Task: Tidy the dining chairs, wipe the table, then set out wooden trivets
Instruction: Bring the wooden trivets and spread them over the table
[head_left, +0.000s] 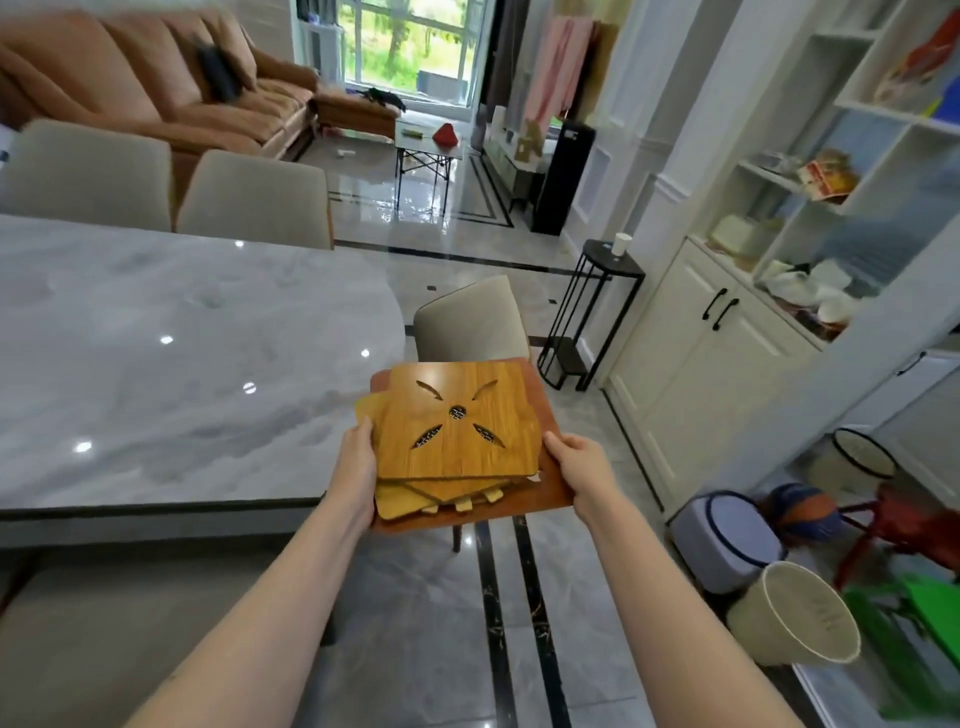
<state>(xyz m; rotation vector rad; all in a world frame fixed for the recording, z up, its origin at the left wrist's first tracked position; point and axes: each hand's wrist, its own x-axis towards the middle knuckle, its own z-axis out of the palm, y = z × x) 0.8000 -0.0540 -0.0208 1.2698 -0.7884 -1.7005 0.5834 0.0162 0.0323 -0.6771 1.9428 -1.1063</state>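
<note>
Both hands carry the stack of wooden trivets (457, 431): left hand (358, 467) grips the stack's left edge with fingers curled under and thumb on top; right hand (576, 467) holds the right edge the same way, thumb lying on the large reddish-brown board (545, 499) at the bottom. Stack is several lighter pieces, slightly fanned, top one with leaf-shaped cut-outs. It is held in the air just off the rounded end of the worktop (182, 374), not touching it.

Worktop surface shows faint cloudy streaks and bears no trivets. Judgement: wiping looks done. Two chairs (171, 182) on the far side sit close to the edge; a third chair (472, 322) stands at the end, behind the stack, so tidying appears finished.

Remaining: setting out the trivets, not yet begun.
</note>
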